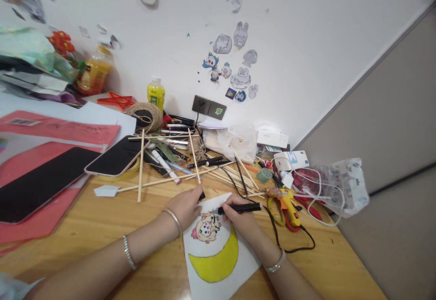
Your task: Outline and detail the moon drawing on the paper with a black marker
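My right hand (240, 216) is closed around a black marker (245, 207), its tip over the top of a cartoon figure drawn on a sheet of white paper (204, 286). The drawn figure (206, 228) has light hair and a pink bow, and a yellow crescent moon (216, 263) is coloured in below it. At the paper's upper left edge, my left hand (186, 209) has its fingers curled, with a small black piece like a marker cap (202, 196) at the fingertips. Part of that piece is hidden by the fingers.
Thin wooden sticks (163, 182) and several markers (165, 166) lie beyond my hands. Phones (117, 155) rest at the left. A yellow glue gun (289, 207) with its black cord is on the right. Bottles, twine and a plastic bag (235, 141) stand along the wall.
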### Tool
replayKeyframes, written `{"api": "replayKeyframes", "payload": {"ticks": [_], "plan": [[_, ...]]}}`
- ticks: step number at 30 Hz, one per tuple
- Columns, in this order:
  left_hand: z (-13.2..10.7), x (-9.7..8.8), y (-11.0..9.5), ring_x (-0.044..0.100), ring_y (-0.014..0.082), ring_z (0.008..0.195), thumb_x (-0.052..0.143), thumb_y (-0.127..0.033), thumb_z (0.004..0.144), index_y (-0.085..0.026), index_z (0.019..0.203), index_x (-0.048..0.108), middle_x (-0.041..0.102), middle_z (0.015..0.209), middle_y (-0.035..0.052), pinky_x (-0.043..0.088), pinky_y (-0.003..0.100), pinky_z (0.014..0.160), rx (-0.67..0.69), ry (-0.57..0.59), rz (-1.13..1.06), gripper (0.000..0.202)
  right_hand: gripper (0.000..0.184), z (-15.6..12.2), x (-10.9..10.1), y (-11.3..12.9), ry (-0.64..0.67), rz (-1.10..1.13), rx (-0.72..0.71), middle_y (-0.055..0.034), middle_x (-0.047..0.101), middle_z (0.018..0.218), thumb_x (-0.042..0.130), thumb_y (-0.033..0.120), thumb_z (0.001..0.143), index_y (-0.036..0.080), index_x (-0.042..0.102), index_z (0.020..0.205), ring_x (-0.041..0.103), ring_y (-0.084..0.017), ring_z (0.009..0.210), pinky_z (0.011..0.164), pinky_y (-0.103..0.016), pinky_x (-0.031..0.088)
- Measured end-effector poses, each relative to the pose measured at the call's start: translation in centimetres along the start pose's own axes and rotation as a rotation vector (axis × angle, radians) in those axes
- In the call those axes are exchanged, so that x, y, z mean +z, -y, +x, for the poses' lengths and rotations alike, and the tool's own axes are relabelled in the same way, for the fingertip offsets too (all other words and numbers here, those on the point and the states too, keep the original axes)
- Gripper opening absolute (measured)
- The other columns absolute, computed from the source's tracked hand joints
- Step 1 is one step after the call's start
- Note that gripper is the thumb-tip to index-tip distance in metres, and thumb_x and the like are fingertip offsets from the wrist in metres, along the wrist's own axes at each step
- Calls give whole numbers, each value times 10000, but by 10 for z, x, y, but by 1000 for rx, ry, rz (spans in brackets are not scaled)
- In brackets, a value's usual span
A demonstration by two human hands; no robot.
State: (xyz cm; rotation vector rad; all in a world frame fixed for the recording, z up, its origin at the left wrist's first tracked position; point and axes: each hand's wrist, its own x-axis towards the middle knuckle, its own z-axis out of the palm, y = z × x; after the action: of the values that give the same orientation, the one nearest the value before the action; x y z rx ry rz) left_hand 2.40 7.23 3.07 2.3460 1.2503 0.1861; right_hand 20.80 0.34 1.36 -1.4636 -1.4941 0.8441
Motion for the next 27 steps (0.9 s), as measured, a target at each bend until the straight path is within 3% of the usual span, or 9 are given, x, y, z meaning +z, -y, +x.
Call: {"api": "replayKeyframes", "payload": {"ticks": [27], "plan": [[-1,0,0,597,219,871,478,-147,788,-191,915,453,629,932,71,392,281,670,4,5,24,137,204,0,1,-1,-26,5,20,40,519,530,509,224,785,199,504,582,488,-125,527,543,-239,384]]}}
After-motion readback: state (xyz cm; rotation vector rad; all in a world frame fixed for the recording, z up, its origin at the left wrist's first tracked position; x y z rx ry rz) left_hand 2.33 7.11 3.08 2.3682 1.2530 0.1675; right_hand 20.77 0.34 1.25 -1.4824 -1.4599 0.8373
